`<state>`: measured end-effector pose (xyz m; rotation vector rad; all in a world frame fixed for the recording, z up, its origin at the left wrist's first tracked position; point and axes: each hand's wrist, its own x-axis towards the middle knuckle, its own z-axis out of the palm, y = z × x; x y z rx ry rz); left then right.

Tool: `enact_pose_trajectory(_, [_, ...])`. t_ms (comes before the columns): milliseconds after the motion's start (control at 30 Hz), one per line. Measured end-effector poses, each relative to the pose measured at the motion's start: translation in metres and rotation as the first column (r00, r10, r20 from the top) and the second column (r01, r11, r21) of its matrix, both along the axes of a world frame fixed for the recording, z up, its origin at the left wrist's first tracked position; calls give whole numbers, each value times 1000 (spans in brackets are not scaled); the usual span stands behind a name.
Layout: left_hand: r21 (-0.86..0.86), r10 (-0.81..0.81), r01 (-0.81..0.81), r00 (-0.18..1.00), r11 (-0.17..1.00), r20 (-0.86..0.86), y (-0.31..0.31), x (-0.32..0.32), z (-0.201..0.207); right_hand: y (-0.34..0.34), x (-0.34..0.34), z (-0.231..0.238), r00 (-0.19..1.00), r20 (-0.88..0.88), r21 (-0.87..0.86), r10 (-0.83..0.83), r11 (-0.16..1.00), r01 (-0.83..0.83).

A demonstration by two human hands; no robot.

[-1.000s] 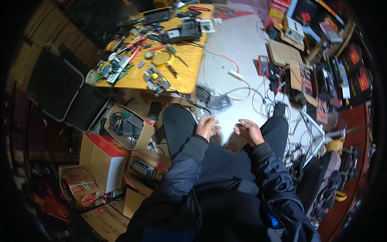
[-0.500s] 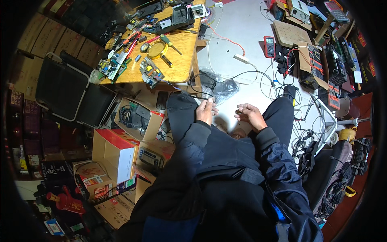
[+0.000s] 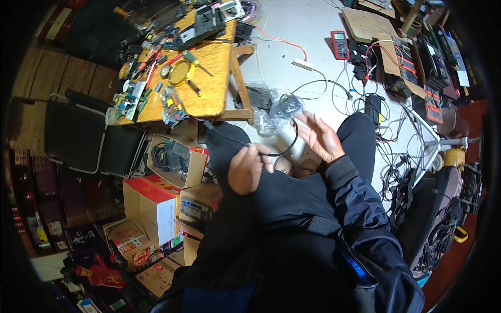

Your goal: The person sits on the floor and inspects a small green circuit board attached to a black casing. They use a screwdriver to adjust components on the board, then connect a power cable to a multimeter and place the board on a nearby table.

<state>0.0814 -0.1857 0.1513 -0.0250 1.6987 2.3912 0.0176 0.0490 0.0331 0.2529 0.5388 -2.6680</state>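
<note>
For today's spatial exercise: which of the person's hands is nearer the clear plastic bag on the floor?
Right. The right hand, open, is just beside the bag; the left hand, gripping a black cable, is lower, farther away.

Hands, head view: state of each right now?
Left hand: closed, gripping the black cable.
Right hand: open, fingers spread, cable looping by its palm; contact cannot be told.

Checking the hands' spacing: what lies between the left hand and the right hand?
In the head view, a thin black cable arcs across the gap from the left hand to the open right hand, above the person's lap.
</note>
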Motion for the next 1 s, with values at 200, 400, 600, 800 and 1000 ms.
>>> enact_pose_trajectory(200, [153, -46, 38, 998, 987, 50, -23, 4, 6, 42, -7, 26, 977, -56, -199, -203, 962, 189])
enact_pose_trajectory(400, [362, -84, 66, 996, 930, 35, -31, 3, 13, 61, -13, 28, 991, 14, 247, -130, 961, 122])
enact_pose_trajectory(600, [401, -21, -20, 995, 916, 99, -22, 6, 27, -9, -29, -32, 953, 298, 602, 55, 764, -233])
enact_pose_trajectory(800, [455, -63, 49, 998, 889, 15, -31, -2, 37, -30, -80, -62, 997, -62, 769, -36, 635, 71])
enact_pose_trajectory(1000, [468, -10, -20, 998, 883, 61, -29, -9, 27, -17, -111, 12, 923, -372, 717, 99, 662, 218])
